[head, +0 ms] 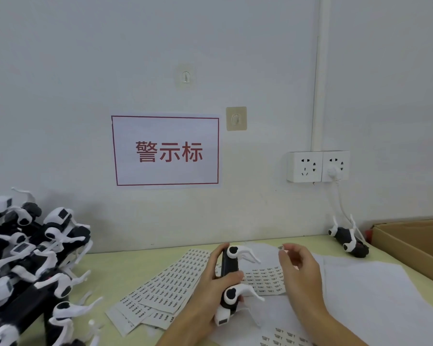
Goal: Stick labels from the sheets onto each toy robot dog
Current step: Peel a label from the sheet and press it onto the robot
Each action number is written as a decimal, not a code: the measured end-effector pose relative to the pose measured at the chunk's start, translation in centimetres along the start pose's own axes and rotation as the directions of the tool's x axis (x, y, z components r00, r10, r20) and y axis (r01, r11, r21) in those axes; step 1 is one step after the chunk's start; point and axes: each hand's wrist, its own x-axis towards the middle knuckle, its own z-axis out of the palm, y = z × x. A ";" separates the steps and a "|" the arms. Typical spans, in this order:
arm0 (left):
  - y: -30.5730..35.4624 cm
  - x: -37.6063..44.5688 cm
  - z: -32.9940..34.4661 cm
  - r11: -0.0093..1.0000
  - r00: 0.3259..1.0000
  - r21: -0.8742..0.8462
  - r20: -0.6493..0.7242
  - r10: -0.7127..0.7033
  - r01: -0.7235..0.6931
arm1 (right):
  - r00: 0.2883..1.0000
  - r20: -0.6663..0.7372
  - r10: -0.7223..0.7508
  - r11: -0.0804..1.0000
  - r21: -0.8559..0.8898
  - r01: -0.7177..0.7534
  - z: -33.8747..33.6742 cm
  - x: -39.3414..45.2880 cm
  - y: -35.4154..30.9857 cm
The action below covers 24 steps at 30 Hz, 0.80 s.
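Gripping a black-and-white toy robot dog in my left hand, fingers and thumb curled round its dark body, I hold it on its side above the label sheets, its white legs pointing right and its head toward me. In the head view my right hand hovers just to the right of the dog, thumb and forefinger pinched on what looks like a small label, though motion blur keeps me from being sure of it; the other fingers hang loosely curled. The sheets, printed with rows of small dark labels, fan across the pale green table under and left of my hands, while plain white backing paper spreads out to the right. A heap of toy robot dogs fills the left edge of the table, and a single dog lies on its back near the wall at the right, beside an open cardboard box. On the wall hang a red-bordered sign, two adhesive hooks, and a double socket with one white plug in it.
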 end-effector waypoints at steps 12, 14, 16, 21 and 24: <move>-0.8 0.5 -0.7 0.998 0.998 0.038 0.045 0.054 -0.055 | 0.922 0.386 0.034 0.973 -0.225 0.059 1.5 -1.0 -2.7; -0.8 0.4 -0.6 0.996 0.996 0.056 0.055 0.069 -0.072 | 0.912 0.406 0.056 0.969 -0.244 0.049 1.7 -1.1 -2.8; -0.8 0.4 -0.6 0.993 0.995 0.077 0.064 0.082 -0.087 | 0.914 0.401 0.058 0.967 -0.250 0.049 1.7 -1.1 -2.7; -0.8 0.4 -0.7 0.990 0.988 0.089 0.116 0.102 -0.113 | 0.914 0.397 0.080 0.979 -0.206 0.004 1.6 -0.9 -2.6; -0.7 0.2 -0.5 0.985 0.985 0.112 0.127 0.118 -0.132 | 0.903 0.412 0.121 0.988 -0.135 -0.071 1.7 -0.9 -2.6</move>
